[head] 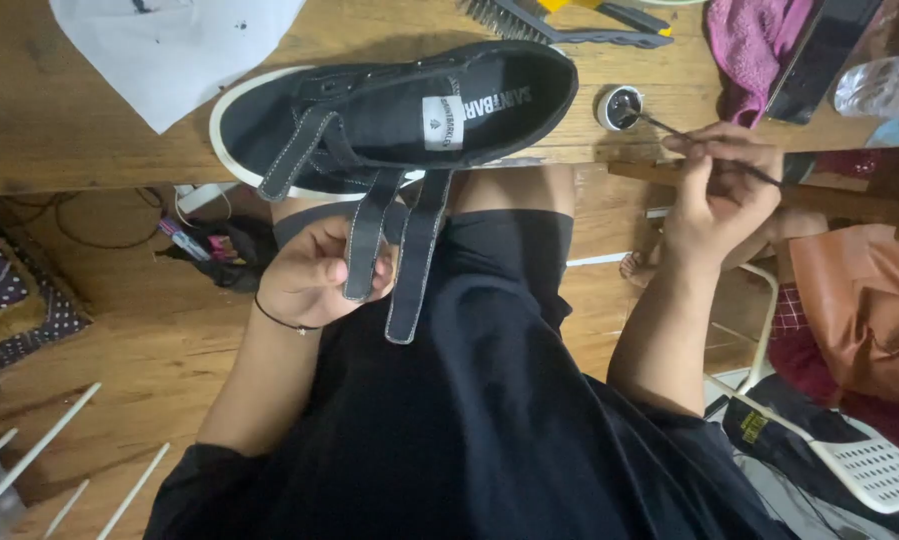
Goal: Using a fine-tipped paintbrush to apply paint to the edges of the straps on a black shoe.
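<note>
A black canvas shoe [389,110] with a white sole lies on its side at the edge of a wooden table [59,120], its opening facing me. Two black straps [394,245] with white stitching hang off the table edge. My left hand [314,275] pinches the nearer strap from below. My right hand [719,185] holds a thin dark brush [704,148], whose tip reaches into a small round tin [619,106] on the table beside the shoe's heel.
A white paper sheet [169,45] lies at the table's back left. A wire brush [559,25], a pink cloth [754,50] and a clear plastic bottle [884,85] sit at the back right. A white plastic chair [869,470] and brown bag [859,310] stand to my right.
</note>
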